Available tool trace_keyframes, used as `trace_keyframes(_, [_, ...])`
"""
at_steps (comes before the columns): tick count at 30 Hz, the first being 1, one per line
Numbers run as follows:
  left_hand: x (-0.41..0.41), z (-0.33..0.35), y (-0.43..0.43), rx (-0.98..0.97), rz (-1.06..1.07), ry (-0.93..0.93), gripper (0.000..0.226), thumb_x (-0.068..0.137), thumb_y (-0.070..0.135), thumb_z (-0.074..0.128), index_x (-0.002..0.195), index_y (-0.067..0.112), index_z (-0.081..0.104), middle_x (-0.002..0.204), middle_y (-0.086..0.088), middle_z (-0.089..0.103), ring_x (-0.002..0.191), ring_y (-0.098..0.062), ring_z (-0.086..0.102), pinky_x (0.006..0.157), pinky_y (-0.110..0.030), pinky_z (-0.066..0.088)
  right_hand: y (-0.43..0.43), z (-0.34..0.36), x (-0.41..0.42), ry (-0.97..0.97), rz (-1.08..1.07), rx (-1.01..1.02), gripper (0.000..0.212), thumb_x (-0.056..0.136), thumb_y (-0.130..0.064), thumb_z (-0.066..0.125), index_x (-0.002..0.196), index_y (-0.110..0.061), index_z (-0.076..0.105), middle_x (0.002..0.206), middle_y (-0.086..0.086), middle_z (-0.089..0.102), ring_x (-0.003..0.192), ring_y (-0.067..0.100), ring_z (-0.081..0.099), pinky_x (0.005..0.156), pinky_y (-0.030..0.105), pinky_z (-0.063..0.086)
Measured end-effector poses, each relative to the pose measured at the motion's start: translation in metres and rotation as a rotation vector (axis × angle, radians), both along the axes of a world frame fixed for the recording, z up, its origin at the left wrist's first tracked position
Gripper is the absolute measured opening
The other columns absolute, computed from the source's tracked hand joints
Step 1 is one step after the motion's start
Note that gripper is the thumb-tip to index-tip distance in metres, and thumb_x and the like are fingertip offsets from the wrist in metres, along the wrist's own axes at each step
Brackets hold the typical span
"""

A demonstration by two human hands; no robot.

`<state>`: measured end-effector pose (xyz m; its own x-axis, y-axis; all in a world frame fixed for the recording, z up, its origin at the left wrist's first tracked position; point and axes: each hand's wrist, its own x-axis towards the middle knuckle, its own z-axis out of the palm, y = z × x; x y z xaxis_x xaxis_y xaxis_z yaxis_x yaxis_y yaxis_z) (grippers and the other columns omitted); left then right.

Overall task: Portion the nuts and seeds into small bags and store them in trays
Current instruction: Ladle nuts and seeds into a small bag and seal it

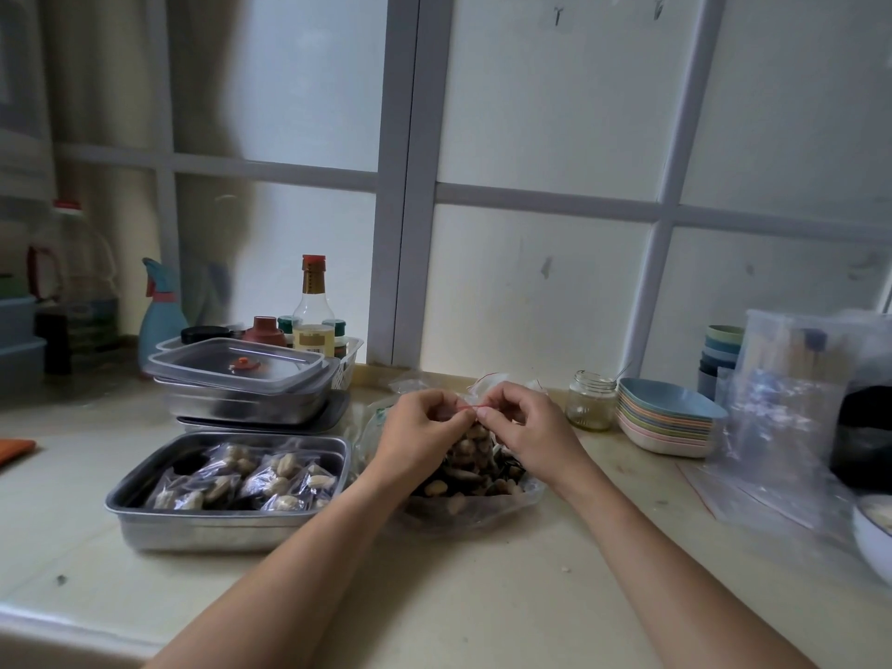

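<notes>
A small clear bag of nuts and seeds [475, 449] hangs between my hands above a large open plastic bag of mixed nuts [475, 494] on the counter. My left hand [425, 429] and my right hand [523, 427] both pinch the small bag's top, where a thin red tie [470, 406] runs between my fingertips. To the left, a steel tray [212, 526] holds several small filled bags [251, 480].
Stacked steel trays with clear lids [241, 383] stand behind the open tray, with sauce bottles [313, 311] behind them. A glass jar [591, 400], stacked coloured dishes [668, 420], clear bags [791, 408] and a white bowl [873, 538] sit at the right.
</notes>
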<state>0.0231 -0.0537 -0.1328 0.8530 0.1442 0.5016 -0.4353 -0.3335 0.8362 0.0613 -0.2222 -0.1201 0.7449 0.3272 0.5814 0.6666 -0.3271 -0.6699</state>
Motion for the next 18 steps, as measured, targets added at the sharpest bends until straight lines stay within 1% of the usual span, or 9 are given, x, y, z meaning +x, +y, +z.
trace_keyframes(2, [0.0013,-0.0011,-0.0007,-0.011,0.005,0.000,0.007,0.089,0.024,0.074,0.085,0.019,0.072,0.069,0.012,0.071,0.064,0.004,0.063,0.061,-0.011,0.046,0.0011,0.0005,-0.0006,-0.002,-0.006,0.012,0.016,0.094,-0.019,0.072,0.079,-0.022,0.066,0.068,-0.014,0.061,0.065,0.004,0.053,0.065,0.021,0.044])
trace_keyframes(5, [0.0026,-0.0011,-0.0005,-0.037,0.015,0.003,0.008,0.088,0.024,0.074,0.087,0.016,0.072,0.075,0.006,0.073,0.069,-0.001,0.066,0.065,-0.015,0.051,0.0008,0.0013,-0.0002,0.012,0.001,0.037,0.018,0.093,-0.019,0.072,0.078,-0.022,0.064,0.066,-0.014,0.060,0.065,0.004,0.052,0.065,0.022,0.043])
trace_keyframes(9, [0.0015,-0.0004,-0.0004,-0.021,0.004,0.004,0.007,0.088,0.018,0.071,0.083,0.014,0.072,0.066,0.010,0.068,0.064,-0.001,0.063,0.064,-0.017,0.050,-0.0008,0.0003,0.0021,0.033,0.021,0.038,0.016,0.094,-0.016,0.071,0.080,-0.016,0.064,0.068,-0.014,0.058,0.067,0.006,0.052,0.067,0.024,0.043])
trace_keyframes(12, [0.0001,-0.0001,-0.0006,-0.028,-0.016,0.010,0.007,0.089,0.018,0.070,0.084,0.013,0.072,0.067,0.009,0.070,0.064,-0.001,0.064,0.062,-0.016,0.049,-0.0006,-0.0001,0.0026,0.049,0.043,0.036,0.012,0.094,-0.014,0.070,0.084,-0.012,0.066,0.073,-0.009,0.061,0.071,0.006,0.055,0.068,0.021,0.046])
trace_keyframes(15, [-0.0008,0.0003,-0.0005,-0.034,-0.045,0.016,0.010,0.091,0.019,0.071,0.086,0.011,0.072,0.071,0.006,0.073,0.066,-0.002,0.067,0.062,-0.015,0.049,0.0001,-0.0017,0.0028,0.059,0.045,0.025,0.008,0.095,-0.015,0.070,0.087,-0.015,0.070,0.078,-0.006,0.067,0.075,0.006,0.061,0.068,0.021,0.050])
trace_keyframes(18, [-0.0002,-0.0003,-0.0001,-0.033,-0.053,0.016,0.010,0.093,0.018,0.071,0.085,0.011,0.072,0.070,0.008,0.072,0.066,-0.001,0.067,0.062,-0.015,0.049,0.0003,-0.0027,0.0046,0.047,0.032,0.014,0.009,0.095,-0.015,0.070,0.087,-0.017,0.071,0.076,-0.007,0.068,0.073,0.006,0.062,0.067,0.021,0.051])
